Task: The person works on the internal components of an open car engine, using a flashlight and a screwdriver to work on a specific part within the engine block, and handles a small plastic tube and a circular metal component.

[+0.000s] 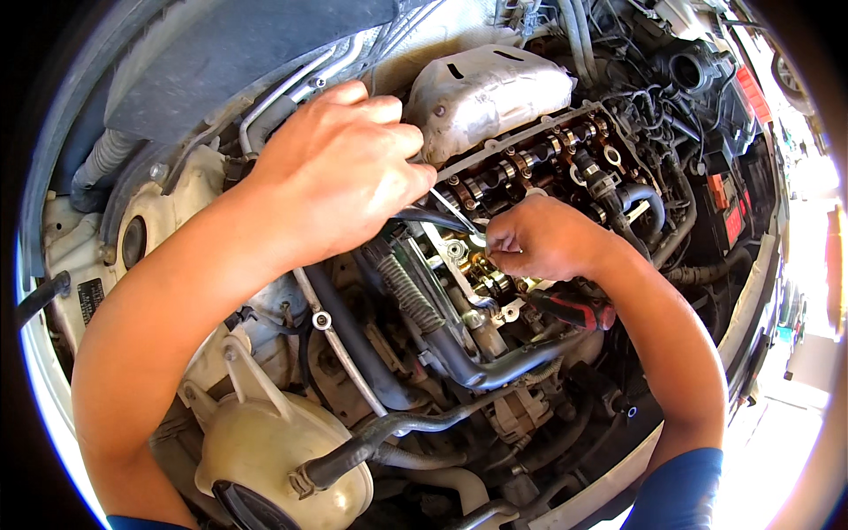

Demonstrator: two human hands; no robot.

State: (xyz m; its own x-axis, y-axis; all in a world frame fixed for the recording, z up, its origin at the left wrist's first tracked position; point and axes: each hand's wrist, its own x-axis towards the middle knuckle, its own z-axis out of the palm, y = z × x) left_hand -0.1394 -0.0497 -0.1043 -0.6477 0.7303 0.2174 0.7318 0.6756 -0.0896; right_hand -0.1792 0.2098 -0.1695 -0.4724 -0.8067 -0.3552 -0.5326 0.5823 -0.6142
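Note:
My left hand (349, 172) is closed, with its back toward me. From its fingers a thin metal rod (455, 208) slants down to the right into the open engine top. Whatever handle the rod has is hidden by the hand. My right hand (543, 237) is closed by the rod's lower end, thumb and fingers pressed together; what they pinch, if anything, cannot be made out. Around both hands lies the uncovered engine head with its camshafts (521, 168). A red and black tool handle (579, 311) lies just below my right hand.
A silver heat shield (486, 88) rises behind the engine head. A ribbed hose (406, 287) and a black pipe (495, 371) run in front. The yellowed coolant tank (274, 455) stands at lower left, and a battery (729, 212) at the right.

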